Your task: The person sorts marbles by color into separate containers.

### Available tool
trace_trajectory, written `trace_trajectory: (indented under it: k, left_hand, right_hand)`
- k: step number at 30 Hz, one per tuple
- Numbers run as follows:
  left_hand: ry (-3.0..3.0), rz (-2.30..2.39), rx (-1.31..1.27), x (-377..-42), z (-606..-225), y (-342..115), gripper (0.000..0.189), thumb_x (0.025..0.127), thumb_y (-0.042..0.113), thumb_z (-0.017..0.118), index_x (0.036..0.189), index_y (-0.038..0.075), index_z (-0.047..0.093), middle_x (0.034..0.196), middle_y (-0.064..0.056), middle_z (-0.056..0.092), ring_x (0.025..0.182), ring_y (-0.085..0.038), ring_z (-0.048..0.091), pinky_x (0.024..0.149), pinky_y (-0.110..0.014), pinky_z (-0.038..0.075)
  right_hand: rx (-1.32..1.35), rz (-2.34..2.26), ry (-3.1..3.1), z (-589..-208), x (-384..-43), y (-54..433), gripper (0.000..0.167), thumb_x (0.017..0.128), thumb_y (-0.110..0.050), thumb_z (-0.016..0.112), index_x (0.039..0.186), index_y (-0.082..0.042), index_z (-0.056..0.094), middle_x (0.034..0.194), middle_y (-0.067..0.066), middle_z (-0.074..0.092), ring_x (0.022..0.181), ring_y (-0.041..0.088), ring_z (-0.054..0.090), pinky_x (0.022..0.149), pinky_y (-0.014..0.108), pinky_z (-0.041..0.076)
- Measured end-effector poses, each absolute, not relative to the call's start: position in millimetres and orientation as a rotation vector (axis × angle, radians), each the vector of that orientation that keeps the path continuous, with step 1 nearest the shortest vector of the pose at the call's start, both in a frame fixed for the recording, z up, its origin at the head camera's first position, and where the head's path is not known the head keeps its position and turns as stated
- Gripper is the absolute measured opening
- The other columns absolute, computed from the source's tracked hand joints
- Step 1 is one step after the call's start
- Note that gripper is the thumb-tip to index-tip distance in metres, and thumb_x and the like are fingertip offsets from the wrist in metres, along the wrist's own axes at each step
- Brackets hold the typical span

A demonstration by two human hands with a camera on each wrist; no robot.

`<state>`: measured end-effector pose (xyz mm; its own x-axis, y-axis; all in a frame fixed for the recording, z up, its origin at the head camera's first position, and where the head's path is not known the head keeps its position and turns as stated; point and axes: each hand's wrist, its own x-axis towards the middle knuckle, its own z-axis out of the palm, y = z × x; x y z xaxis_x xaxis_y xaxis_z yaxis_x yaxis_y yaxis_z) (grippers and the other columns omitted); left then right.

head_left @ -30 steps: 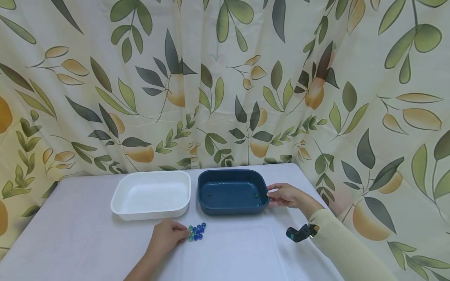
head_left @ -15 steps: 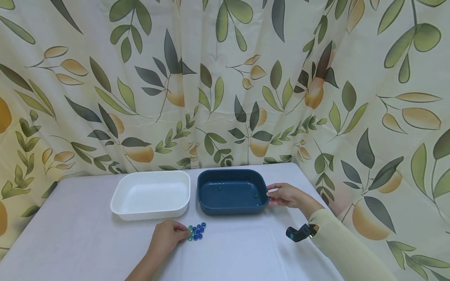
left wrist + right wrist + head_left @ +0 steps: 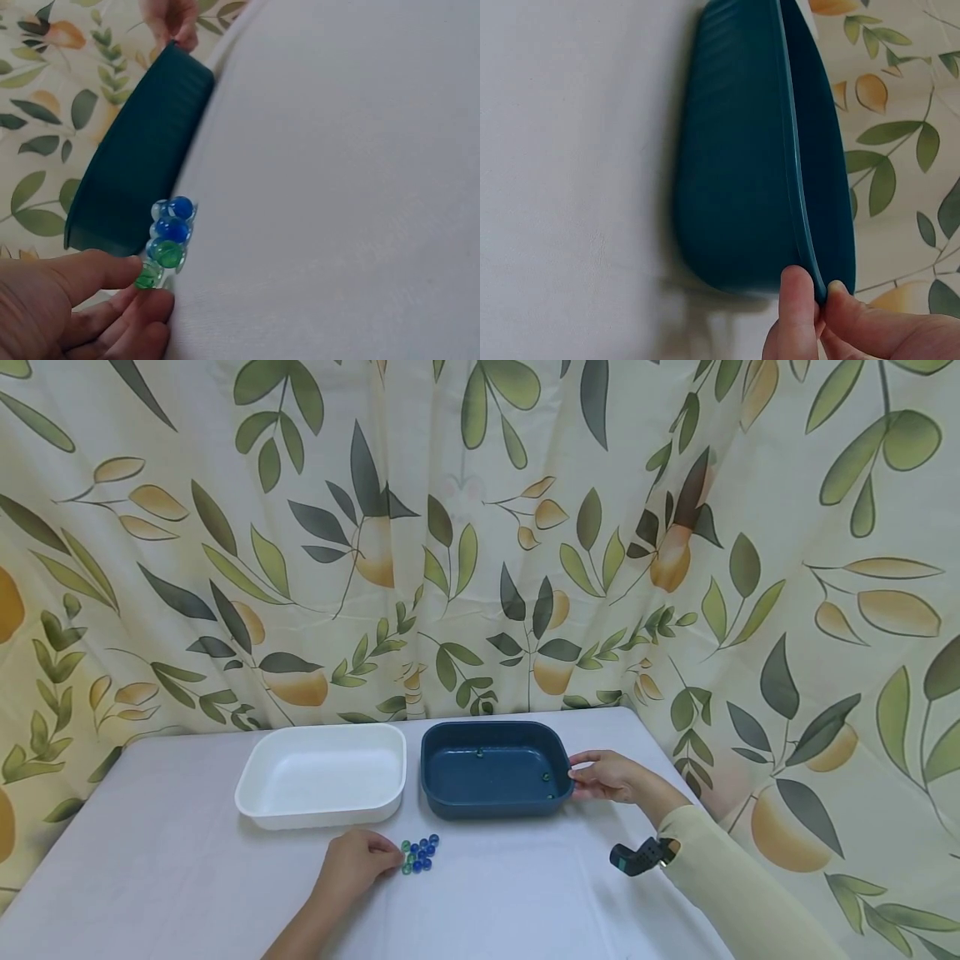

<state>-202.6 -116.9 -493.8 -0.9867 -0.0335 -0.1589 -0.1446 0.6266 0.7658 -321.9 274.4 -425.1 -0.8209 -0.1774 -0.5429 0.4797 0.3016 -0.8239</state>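
My left hand [image 3: 362, 860] is at the left edge of a small cluster of blue and green glass marbles [image 3: 423, 852] lying on the white cloth. In the left wrist view, its thumb and fingers pinch a green marble [image 3: 148, 276] at the cluster's near end. My right hand [image 3: 609, 777] grips the right end of a dark blue plastic tub [image 3: 487, 812]. Thumb and fingers pinch the tub's rim [image 3: 802, 225] in the right wrist view. Three small greenish marbles lie inside: one marble [image 3: 480, 753] by the far wall, the others at the right.
A white plastic tub [image 3: 322, 818] stands left of the blue one, behind the left hand. A leaf-and-fruit print curtain [image 3: 480, 568] hangs along the table's far edge. A black strap device [image 3: 637, 857] sits at the right wrist, over the cloth-covered table [image 3: 525, 902].
One marble inside the blue tub has rolled right and away, from the left part to the far wall. Both hands and both tubs stay nearly where they were.
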Motion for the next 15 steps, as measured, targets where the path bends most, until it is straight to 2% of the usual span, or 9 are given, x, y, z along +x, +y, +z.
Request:
trace_trajectory:
  k: [7, 15]
  left_hand:
    - [2.553, 1.481, -0.212, -207.4, -498.9, -123.1, 0.013, 0.081, 0.015, 0.076, 0.087, 0.003, 0.076, 0.068, -0.002, 0.071, 0.063, -0.012, 0.068, 0.061, -0.027, 0.058]
    - [2.4, 1.575, -0.222, -211.3, -498.0, -128.7, 0.018, 0.085, 0.014, 0.074, 0.094, -0.001, 0.074, 0.074, -0.006, 0.073, 0.069, -0.016, 0.071, 0.064, -0.029, 0.06]
  right_hand:
    - [0.266, -1.566, 2.022, -424.3, -321.1, 274.6, 0.048, 0.098, 0.0, 0.054, 0.143, 0.007, 0.036, 0.092, 0.01, 0.064, 0.076, 0.014, 0.068, 0.08, 0.03, 0.059]
    - [0.295, -1.552, 2.037, -424.8, -321.7, 272.8, 0.047, 0.098, 0.0, 0.054, 0.142, 0.006, 0.037, 0.092, 0.011, 0.064, 0.075, 0.014, 0.068, 0.082, 0.031, 0.059]
